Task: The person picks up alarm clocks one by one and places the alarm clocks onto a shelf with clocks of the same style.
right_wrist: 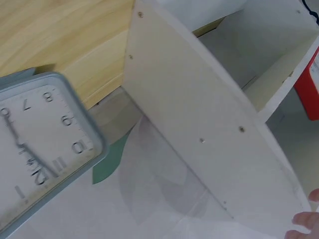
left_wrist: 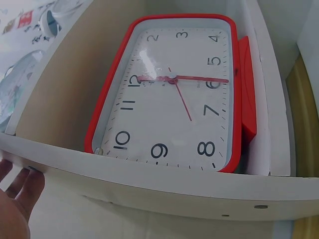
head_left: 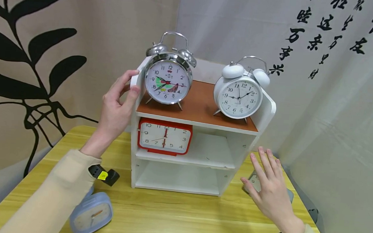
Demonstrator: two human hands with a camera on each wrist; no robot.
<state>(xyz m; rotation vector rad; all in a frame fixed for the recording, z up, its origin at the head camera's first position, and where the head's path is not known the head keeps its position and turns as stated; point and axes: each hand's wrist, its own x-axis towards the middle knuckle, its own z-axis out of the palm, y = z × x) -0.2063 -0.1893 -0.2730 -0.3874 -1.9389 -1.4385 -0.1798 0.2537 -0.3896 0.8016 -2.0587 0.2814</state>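
My left hand (head_left: 118, 100) touches the upper left side panel of a small white shelf (head_left: 199, 122), its fingertips against the panel's outer face in the left wrist view. Just inside that panel, a silver twin-bell alarm clock (head_left: 168, 81) stands on the brown top board. A white twin-bell alarm clock (head_left: 240, 98) stands at the right end of the board. On the middle tier sits a red rectangular clock (left_wrist: 164, 114), towards the left. My right hand (head_left: 270, 187), fingers extended and holding nothing, is beside the shelf's right side. It partly hides a grey clock (right_wrist: 40, 144) on the table.
A light blue clock (head_left: 92, 214) rests on the wooden table (head_left: 167, 215) at the front left, partly behind my left sleeve. The shelf's lowest tier (head_left: 179, 176) is bare. Curtains with a plant print (head_left: 37, 64) and dark characters (head_left: 303, 15) hang behind the table.
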